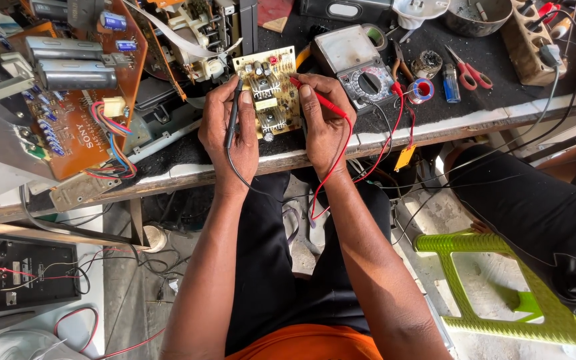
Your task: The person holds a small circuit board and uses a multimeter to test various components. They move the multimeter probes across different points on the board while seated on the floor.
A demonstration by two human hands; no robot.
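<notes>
The left hand (227, 127) has its grip closed around a black test probe (234, 113), whose tip points up onto a small yellowish circuit board (268, 92). The right hand (325, 123) has its grip closed around a red test probe (315, 99), and its tip meets the right side of the same board. The board lies flat on the dark counter (501, 67), near its front edge, between the two hands, with both sets of fingers touching its sides. A black lead runs down from the left hand over the counter's edge, and a red lead loops down from the right hand. Just right of the board, farther back, sits an analogue meter (358, 63) with a round dial. Farther right lie pliers (401, 65), a roll of solder (423, 89) and red-handled scissors (467, 70). On the left, a large orange circuit board (85, 113) stands tilted, with coloured wires. A green plastic stool (501, 280) stands on the floor at the lower right, beside another person's dark-clothed leg (535, 207).
</notes>
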